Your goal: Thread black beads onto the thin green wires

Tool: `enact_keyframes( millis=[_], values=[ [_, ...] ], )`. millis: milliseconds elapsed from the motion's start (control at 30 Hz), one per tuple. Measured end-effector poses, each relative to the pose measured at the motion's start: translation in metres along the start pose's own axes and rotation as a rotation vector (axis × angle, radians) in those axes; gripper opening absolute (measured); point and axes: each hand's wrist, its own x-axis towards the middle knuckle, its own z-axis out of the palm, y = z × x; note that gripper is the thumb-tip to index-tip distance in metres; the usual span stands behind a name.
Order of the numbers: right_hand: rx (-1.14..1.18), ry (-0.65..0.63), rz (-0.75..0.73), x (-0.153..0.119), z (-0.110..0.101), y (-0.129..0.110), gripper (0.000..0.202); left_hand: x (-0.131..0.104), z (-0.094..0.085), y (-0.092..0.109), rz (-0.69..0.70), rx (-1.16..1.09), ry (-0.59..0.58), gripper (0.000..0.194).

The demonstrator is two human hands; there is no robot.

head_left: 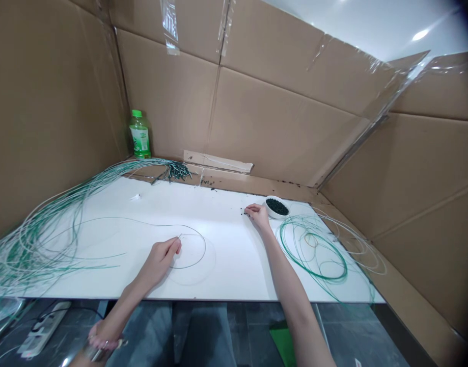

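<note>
My left hand [163, 259] is closed in a pinch on the end of a thin wire [205, 244], held just above the white table. From the fingers the wire bends round in a loop to the right and runs back leftward toward a large bundle. At the back right, my right hand [257, 214] has its fingertips drawn together at the tabletop, beside a few loose small black beads [242, 210]. Whatever lies between those fingertips is too small to tell. Close to that hand stands a white bowl [267, 210] filled with black beads [277, 206].
Green and white wires [61, 214] spread over the table's left side, their dark beaded ends [176, 171] at the back. Coiled green wire [333, 278] lies on the right. A green bottle [139, 135] stands in the back left corner. Cardboard walls [272, 117] enclose the table [226, 285].
</note>
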Motion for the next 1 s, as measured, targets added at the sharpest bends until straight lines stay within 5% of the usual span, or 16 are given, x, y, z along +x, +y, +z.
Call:
enact_keyframes(
  millis=[1000],
  values=[
    [-0.291,0.061,-0.148,-0.0049,-0.0078,0.0029,0.029,-0.0009,0.001,-0.0057,-0.001,-0.011,-0.006,0.042]
  ],
)
